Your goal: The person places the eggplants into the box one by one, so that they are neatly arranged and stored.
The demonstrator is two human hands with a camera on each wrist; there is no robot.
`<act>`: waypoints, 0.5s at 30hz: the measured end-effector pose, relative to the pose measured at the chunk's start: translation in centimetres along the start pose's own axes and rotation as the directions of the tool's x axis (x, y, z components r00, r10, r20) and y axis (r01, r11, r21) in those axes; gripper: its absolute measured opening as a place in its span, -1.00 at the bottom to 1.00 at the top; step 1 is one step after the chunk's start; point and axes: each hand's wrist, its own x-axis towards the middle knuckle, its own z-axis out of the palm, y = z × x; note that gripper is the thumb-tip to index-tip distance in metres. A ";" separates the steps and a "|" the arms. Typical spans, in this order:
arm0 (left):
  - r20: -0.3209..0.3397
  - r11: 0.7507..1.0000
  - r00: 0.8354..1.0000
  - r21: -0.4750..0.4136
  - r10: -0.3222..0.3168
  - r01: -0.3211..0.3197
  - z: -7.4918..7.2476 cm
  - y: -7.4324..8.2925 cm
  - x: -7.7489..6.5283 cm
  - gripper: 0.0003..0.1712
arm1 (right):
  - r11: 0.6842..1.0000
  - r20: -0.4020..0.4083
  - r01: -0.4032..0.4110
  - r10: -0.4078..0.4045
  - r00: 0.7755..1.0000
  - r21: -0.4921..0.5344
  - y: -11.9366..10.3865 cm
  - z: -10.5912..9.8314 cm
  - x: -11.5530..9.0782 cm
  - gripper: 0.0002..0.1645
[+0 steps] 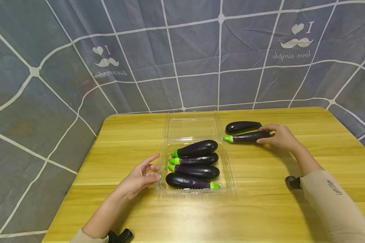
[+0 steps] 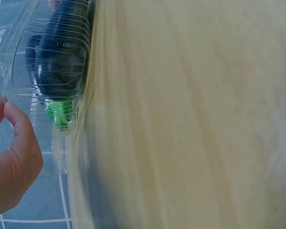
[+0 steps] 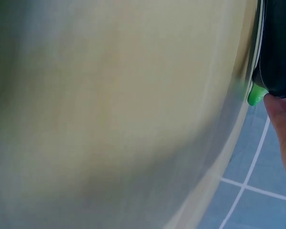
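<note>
My right hand (image 1: pixel 280 136) holds the blunt end of a dark purple eggplant (image 1: pixel 246 137), thumb on the near side and fingers on the far side. Its green stem end points left toward the container. Just behind it lies another eggplant (image 1: pixel 241 127), whose right end my fingers overlap. My left hand (image 1: pixel 141 177) is at the left rim of a clear plastic container (image 1: pixel 228 175), and in the left wrist view fingertips pinch that rim. Inside lie several eggplants side by side; the nearest eggplant (image 1: pixel 185 181) has its green stem to the right, the others to the left.
The container's hinged lid (image 1: pixel 191 126) lies folded back toward the rear edge of the wooden table (image 1: pixel 280 209). A grey-blue curtain (image 1: pixel 197 54) with white lines hangs behind and beside the table. Black wrist mounts (image 1: pixel 293 182) stick out from both sleeves.
</note>
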 end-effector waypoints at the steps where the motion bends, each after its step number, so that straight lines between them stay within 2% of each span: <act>1: 0.000 1.000 1.000 0.002 -0.001 0.001 0.0 0.0 0.1 -0.09 | 1.000 0.000 -0.001 0.001 1.000 0.001 0.0 0.0 -0.1 -0.31; 15: 0.010 1.000 1.000 -0.003 0.005 -0.005 -0.1 0.0 0.1 -0.10 | 1.000 -0.025 0.004 -0.004 1.000 0.021 -0.5 -0.6 -1.6 -0.35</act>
